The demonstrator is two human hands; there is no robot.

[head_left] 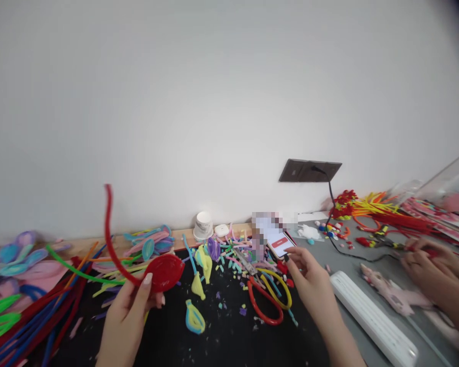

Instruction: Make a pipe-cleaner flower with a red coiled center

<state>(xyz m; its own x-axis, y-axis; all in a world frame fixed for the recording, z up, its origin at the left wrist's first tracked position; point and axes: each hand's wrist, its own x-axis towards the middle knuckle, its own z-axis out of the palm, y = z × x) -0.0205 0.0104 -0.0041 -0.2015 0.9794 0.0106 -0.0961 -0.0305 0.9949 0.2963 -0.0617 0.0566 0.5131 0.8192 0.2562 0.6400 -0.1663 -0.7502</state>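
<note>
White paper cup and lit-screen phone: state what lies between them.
In the head view, a small white rounded case and pink fuzzy strips lie between the cup and phone.

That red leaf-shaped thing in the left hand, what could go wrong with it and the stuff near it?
Its long red tail sticks up free of the left hand, so it might catch on something or bend out of shape. If the fingers squeeze too hard, the red leaf shape could get squashed. And the right hand is close to the phone, so it might knock it by accident.
</note>
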